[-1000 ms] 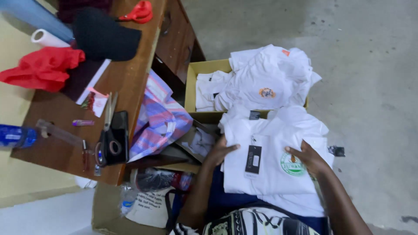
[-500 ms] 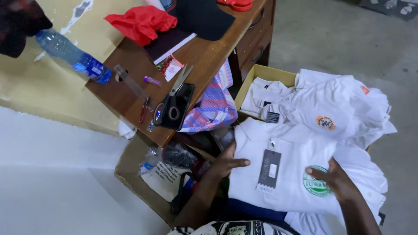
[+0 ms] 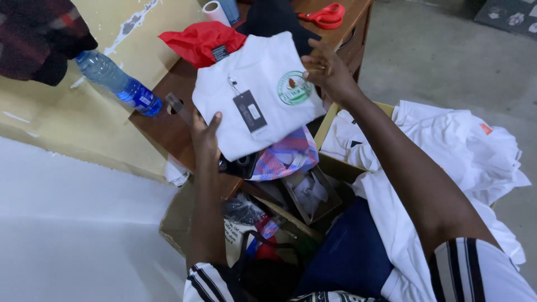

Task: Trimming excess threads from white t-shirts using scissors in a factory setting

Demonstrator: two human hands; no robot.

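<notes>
Counter: brown wooden counter (image 3: 162, 120) at the far left, against a yellowish wall; it carries most of the loose things.
Shirt pile: heap of white cotton shirts (image 3: 470, 151) at the right, spilling over a cardboard box (image 3: 327, 120) beside the person's lap.
Folded shirt: white folded polo shirt with a round green chest badge and a dark hang tag (image 3: 257, 92), held just above the counter, flat and face up (so the fold keeps its shape).
Red cloth: crumpled red fabric (image 3: 198, 39) on the counter, just beyond the folded shirt and partly hidden by it.
Bottle: clear plastic water bottle with a blue label (image 3: 117, 84), lying tilted at the counter's left edge.
Left hand: left hand (image 3: 206, 140) at the shirt's near left edge, fingers clasping it from below, thumb on top.
Right hand: right hand (image 3: 327, 70) at the far right corner, fingers pinching the cloth near the badge.
Scissors: red-handled scissors (image 3: 324, 14) at the counter's far end.
</notes>
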